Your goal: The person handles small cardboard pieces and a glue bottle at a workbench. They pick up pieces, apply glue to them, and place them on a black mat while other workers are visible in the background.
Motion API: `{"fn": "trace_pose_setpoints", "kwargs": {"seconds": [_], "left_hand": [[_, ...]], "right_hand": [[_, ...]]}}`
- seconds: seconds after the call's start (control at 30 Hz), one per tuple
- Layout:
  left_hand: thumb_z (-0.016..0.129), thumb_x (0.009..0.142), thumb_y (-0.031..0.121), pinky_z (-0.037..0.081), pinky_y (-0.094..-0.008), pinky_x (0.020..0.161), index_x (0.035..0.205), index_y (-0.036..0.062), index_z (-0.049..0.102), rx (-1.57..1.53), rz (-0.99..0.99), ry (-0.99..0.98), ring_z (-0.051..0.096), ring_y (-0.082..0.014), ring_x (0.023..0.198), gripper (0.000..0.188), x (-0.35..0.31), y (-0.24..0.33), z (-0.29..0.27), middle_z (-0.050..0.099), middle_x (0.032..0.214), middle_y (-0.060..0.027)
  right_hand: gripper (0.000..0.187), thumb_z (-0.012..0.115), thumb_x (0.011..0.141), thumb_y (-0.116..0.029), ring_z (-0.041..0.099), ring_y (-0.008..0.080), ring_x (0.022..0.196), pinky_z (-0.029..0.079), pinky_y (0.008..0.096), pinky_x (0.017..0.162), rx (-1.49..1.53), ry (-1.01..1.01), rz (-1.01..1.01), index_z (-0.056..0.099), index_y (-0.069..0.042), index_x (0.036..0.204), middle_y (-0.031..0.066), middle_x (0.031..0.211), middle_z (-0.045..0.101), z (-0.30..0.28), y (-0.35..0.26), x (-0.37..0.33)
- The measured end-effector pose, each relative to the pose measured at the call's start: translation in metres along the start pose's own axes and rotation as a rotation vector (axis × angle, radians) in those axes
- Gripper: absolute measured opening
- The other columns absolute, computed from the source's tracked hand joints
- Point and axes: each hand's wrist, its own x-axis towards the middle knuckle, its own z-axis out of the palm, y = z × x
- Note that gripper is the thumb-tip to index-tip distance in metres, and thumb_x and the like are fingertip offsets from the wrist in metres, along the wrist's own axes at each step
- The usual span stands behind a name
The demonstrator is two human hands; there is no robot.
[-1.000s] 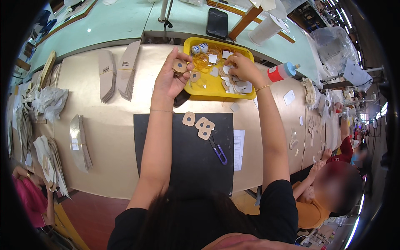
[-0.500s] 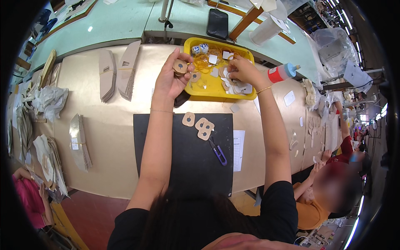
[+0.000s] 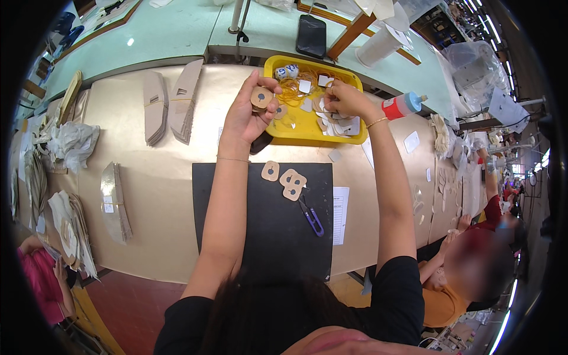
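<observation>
evidently light, the small stack of tan rounded-square patches [image 3: 262, 97] sits in the left hand [image 3: 244, 117], raised just beside the near left corner of the yellow tray [image 3: 307, 141]. the fingers of that hand are curled around the stack's edges, gripping it, with the top face and its dark centre mark in plain view.

the right hand [image 3: 349, 102] reaches over the tray's right side, its fingertips drawn together down at the pile of pale flat pieces [image 3: 342, 126]; whether they have a piece between them i cannot tell. rubber bands [image 3: 291, 93] lie tangled farther to the left in the tray, and a loose tan patch [image 3: 280, 111] rests near its left wall.

as a judgement, the patches look like thin card or stiff leather: next to no weight, firm enough to keep flat, though likely to crease if pinched hard across a corner. the stack could shear, one layer sliding over another, so it is best held by opposite edges with even pressure, clear of the dark centre. on the black mat [image 3: 272, 242], the single patch [image 3: 270, 171] should lift from an exposed edge; the overlapping patches [image 3: 293, 184] want a fingertip under the uppermost rim, minding the purple-handled thread snips [image 3: 313, 222] just beside them.
</observation>
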Motion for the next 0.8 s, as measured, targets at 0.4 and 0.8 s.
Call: {"fn": "trace_pose_setpoints", "kwargs": {"seconds": [0.4, 0.8], "left_hand": [[0.048, 0.095, 0.039, 0.039, -0.0145, 0.037, 0.091, 0.0057, 0.057, 0.046, -0.006, 0.004, 0.051, -0.0087, 0.052, 0.034, -0.002, 0.001, 0.004, 0.056, 0.084, -0.0090], [0.049, 0.095, 0.038, 0.037, -0.0153, 0.036, 0.091, 0.0049, 0.057, 0.015, 0.002, -0.018, 0.050, -0.0090, 0.050, 0.034, -0.001, 0.002, 0.000, 0.056, 0.082, -0.0093]], "right_hand": [[0.010, 0.062, 0.082, -0.009, 0.062, 0.0145, 0.069, 0.049, 0.0273, 0.064, 0.254, 0.009, 0.016, 0.057, -0.001, 0.086, 0.0076, 0.075, 0.064, -0.039, -0.045, 0.000], [0.013, 0.061, 0.079, -0.011, 0.064, 0.0251, 0.075, 0.050, 0.0333, 0.068, 0.189, 0.512, 0.045, 0.064, -0.001, 0.087, 0.0128, 0.079, 0.066, -0.023, -0.039, 0.017]]}}
